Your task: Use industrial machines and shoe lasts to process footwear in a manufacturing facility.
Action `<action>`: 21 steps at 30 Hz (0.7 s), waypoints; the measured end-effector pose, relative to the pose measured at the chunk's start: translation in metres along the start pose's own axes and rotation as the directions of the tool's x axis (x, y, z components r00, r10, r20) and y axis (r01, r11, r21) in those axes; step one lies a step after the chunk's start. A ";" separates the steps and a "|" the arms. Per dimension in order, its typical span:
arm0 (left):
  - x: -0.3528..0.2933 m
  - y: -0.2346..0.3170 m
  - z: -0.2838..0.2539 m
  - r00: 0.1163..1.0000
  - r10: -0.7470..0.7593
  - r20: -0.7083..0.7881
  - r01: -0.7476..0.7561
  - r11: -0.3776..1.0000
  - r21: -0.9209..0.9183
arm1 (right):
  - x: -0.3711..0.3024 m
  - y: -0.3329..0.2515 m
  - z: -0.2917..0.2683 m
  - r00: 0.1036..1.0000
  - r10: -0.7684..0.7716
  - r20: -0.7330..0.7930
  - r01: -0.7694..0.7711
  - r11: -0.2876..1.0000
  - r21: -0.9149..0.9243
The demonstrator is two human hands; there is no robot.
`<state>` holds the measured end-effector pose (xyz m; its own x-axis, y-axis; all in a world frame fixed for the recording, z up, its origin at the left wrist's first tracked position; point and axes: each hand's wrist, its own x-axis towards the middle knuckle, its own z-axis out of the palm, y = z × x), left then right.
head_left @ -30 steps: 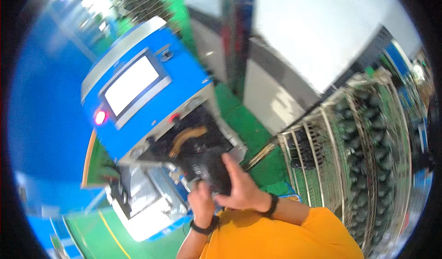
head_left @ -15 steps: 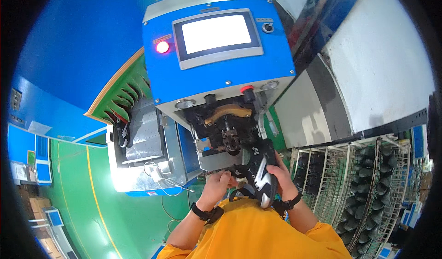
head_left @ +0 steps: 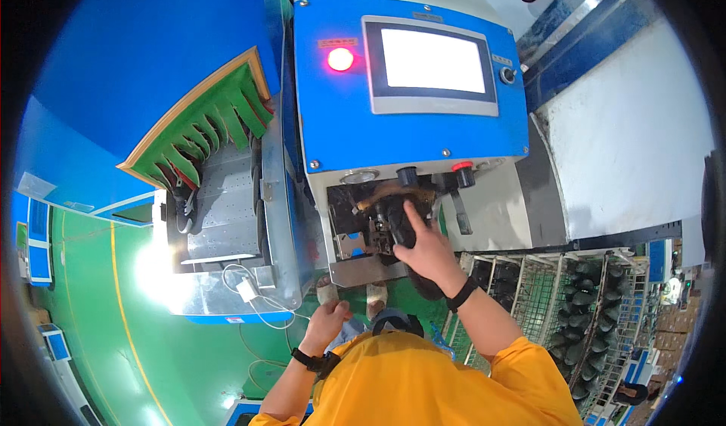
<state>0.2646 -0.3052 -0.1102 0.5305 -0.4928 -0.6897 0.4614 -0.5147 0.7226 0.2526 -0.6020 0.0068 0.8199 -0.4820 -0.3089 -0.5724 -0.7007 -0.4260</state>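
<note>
black shoe (head_left: 404,231) is reaching into the front opening of the blue machine (head_left: 333,127), seemingly only partway seated and not yet released; the right hand (head_left: 432,255) is gripping it between thumb and fingers, while the left hand (head_left: 328,321) is curling, whether around anything one cannot tell. small panel labels (head_left: 337,44) are showing, too small to read.

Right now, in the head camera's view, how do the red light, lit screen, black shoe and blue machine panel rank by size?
Largest to smallest, as they look:
1. Blue machine panel
2. Lit screen
3. Black shoe, partly hidden by the right hand
4. Red light
</note>
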 end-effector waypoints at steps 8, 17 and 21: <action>0.020 -0.011 -0.018 0.997 0.006 -0.076 -0.012 0.997 -0.078 | 0.018 -0.021 0.028 0.996 0.049 -0.071 -0.052 0.998 -0.030; -0.003 0.036 -0.032 0.998 0.009 -0.068 -0.012 0.999 -0.053 | 0.008 -0.020 0.060 0.936 0.075 -0.344 -0.076 0.997 0.011; -0.005 0.041 -0.027 0.999 0.042 -0.010 -0.042 0.999 -0.003 | 0.002 -0.013 0.069 0.874 -0.003 -0.487 0.076 0.988 0.132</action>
<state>0.3006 -0.3048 -0.0757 0.5567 -0.5068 -0.6582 0.4409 -0.4913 0.7512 0.2611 -0.5571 -0.0468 0.7232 -0.6752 0.1453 -0.5045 -0.6601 -0.5565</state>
